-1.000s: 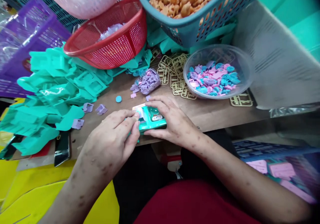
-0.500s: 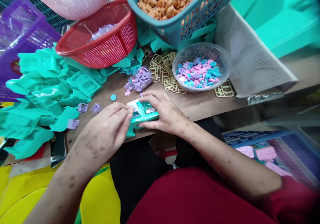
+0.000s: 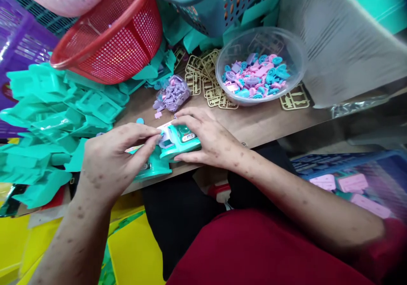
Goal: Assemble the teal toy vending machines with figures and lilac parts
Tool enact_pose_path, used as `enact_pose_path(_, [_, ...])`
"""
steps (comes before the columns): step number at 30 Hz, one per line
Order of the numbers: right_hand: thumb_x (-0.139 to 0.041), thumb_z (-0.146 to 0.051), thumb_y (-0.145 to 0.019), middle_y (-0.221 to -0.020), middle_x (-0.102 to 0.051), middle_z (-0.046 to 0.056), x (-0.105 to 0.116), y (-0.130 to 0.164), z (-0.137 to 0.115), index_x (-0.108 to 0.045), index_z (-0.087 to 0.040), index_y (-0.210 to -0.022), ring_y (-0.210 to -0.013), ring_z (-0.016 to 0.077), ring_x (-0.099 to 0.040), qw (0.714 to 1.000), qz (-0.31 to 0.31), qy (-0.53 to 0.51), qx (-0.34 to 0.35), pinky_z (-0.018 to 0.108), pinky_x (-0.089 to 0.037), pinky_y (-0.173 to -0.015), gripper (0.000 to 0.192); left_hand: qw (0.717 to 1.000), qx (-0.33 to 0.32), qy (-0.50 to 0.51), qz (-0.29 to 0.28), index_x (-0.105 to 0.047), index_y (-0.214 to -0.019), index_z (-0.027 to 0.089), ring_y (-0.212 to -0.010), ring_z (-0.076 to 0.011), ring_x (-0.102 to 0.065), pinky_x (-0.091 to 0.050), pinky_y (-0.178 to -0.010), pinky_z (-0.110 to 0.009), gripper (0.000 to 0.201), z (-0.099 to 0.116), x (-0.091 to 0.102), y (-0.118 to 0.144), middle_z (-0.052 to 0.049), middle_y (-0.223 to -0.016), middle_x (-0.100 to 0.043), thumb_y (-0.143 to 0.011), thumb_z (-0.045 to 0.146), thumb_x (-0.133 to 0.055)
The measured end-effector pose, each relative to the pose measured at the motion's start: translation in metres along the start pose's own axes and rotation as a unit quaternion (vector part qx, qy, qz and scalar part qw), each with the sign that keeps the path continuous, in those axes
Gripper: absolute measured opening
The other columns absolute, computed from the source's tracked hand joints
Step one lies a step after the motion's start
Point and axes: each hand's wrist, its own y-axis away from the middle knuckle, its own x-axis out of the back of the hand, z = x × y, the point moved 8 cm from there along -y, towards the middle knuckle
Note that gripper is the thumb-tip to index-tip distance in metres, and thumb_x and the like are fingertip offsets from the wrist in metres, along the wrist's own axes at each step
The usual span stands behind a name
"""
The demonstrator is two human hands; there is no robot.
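Gripping teal toy [image 3: 181, 143]: right hand [image 3: 213, 143] flat atop, left hand [image 3: 111, 162] pinching edge.

The teal toy case [image 3: 181, 143] is glossy moulded plastic. The bench [image 3: 260, 124] looks like matt brown board. The red basket [image 3: 121, 43] is plastic mesh; the clear bowl [image 3: 295, 60] is smooth transparent plastic.

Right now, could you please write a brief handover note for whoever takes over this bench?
Left hand: fingertips pinching at the left end of the teal toy piece.
Right hand: holding that piece at the table edge.
Nearby: another teal part under it, small lilac parts, clear bowl of pink and blue bits.
Done: stickers show on the piece.
Left: cannot tell.
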Motion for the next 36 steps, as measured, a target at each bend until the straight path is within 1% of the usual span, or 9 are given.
enact_pose_path(4, [-0.092, -0.043, -0.09, -0.16, -0.057, 0.015, 0.0, 0.001, 0.002, -0.055, -0.028, -0.148, -0.154, 0.0356, -0.051, 1.0, -0.004, -0.004, -0.006, 0.062, -0.043, -0.129, 0.07, 1.0, 0.007, -0.022, 0.021, -0.081, -0.117, 0.029, -0.108, -0.0224, -0.082, -0.063, -0.096, -0.035, 0.013, 0.003, 0.0, 0.001, 0.003, -0.116, -0.086, -0.107, 0.028, -0.073])
enact_pose_path(8, [-0.092, -0.043, -0.091, -0.163, -0.056, 0.015, -0.001, 0.001, 0.002, -0.054, -0.026, -0.15, -0.155, 0.0351, -0.05, 1.0, -0.003, 0.003, -0.004, 0.061, -0.041, -0.131, 0.072, 0.999, -0.035, -0.015, 0.01, -0.079, -0.118, 0.029, -0.113, -0.0233, -0.082, -0.062, -0.102, -0.037, 0.016, 0.006, -0.003, 0.004, 0.001, -0.121, -0.086, -0.105, 0.021, -0.075])
enact_pose_path(12, [-0.092, -0.044, -0.091, -0.162, -0.057, 0.016, -0.001, 0.001, 0.0, -0.056, -0.023, -0.15, -0.154, 0.0336, -0.051, 1.0, -0.008, 0.006, -0.007, 0.057, -0.041, -0.132, 0.072, 0.998, -0.059, -0.011, 0.008, -0.078, -0.118, 0.029, -0.115, -0.0238, -0.081, -0.064, -0.1, -0.038, 0.021, 0.003, -0.006, 0.007, 0.0, -0.12, -0.085, -0.102, 0.016, -0.077])
enact_pose_path(18, [-0.092, -0.046, -0.091, -0.162, -0.056, 0.014, -0.001, 0.0, 0.002, -0.056, -0.028, -0.149, -0.154, 0.035, -0.051, 1.0, -0.011, 0.003, -0.014, 0.061, -0.041, -0.13, 0.071, 0.991, -0.103, -0.066, 0.044, -0.076, -0.12, 0.025, -0.113, -0.0235, -0.082, -0.065, -0.1, -0.036, 0.03, 0.011, -0.007, 0.014, -0.004, -0.123, -0.084, -0.096, 0.009, -0.083])
enact_pose_path(23, [-0.093, -0.047, -0.09, -0.161, -0.057, 0.014, -0.001, 0.001, 0.003, -0.056, -0.027, -0.147, -0.152, 0.0344, -0.053, 1.0, -0.006, 0.007, -0.01, 0.059, -0.043, -0.129, 0.071, 0.989, -0.127, -0.061, 0.043, -0.076, -0.117, 0.022, -0.11, -0.0223, -0.083, -0.066, -0.099, -0.035, 0.03, 0.015, -0.007, 0.015, -0.006, -0.123, -0.085, -0.093, 0.006, -0.085])
enact_pose_path(26, [-0.093, -0.047, -0.09, -0.16, -0.057, 0.016, -0.001, 0.001, 0.002, -0.056, -0.024, -0.146, -0.151, 0.0343, -0.053, 1.0, -0.002, 0.009, -0.005, 0.058, -0.044, -0.129, 0.072, 0.989, -0.13, -0.052, 0.056, -0.077, -0.114, 0.02, -0.108, -0.0223, -0.083, -0.067, -0.099, -0.035, 0.028, 0.013, -0.006, 0.015, -0.007, -0.12, -0.085, -0.092, 0.005, -0.085])
enact_pose_path(29, [-0.093, -0.046, -0.09, -0.16, -0.057, 0.015, -0.001, 0.0, 0.003, -0.057, -0.025, -0.147, -0.151, 0.034, -0.053, 1.0, -0.007, 0.008, -0.008, 0.058, -0.043, -0.129, 0.071, 0.986, -0.145, -0.059, 0.066, -0.077, -0.114, 0.019, -0.107, -0.0223, -0.084, -0.067, -0.098, -0.034, 0.03, 0.014, -0.005, 0.016, -0.007, -0.119, -0.085, -0.091, 0.005, -0.087])
enact_pose_path(32, [-0.093, -0.045, -0.09, -0.16, -0.058, 0.014, -0.001, 0.0, 0.003, -0.057, -0.027, -0.147, -0.151, 0.0343, -0.053, 1.0, -0.012, 0.005, -0.014, 0.059, -0.043, -0.129, 0.07, 0.983, -0.164, -0.071, 0.048, -0.076, -0.118, 0.02, -0.109, -0.0233, -0.083, -0.067, -0.101, -0.036, 0.033, 0.016, -0.005, 0.017, -0.008, -0.123, -0.084, -0.091, 0.005, -0.087])
enact_pose_path(36, [-0.094, -0.048, -0.089, -0.159, -0.058, 0.015, 0.0, 0.0, 0.003, -0.057, -0.025, -0.146, -0.149, 0.0347, -0.053, 1.0, -0.005, 0.007, -0.008, 0.058, -0.044, -0.128, 0.071, 0.981, -0.181, -0.063, 0.012, -0.074, -0.126, 0.023, -0.114, -0.0237, -0.081, -0.068, -0.104, -0.038, 0.038, 0.015, -0.005, 0.016, -0.006, -0.128, -0.083, -0.093, 0.005, -0.085])
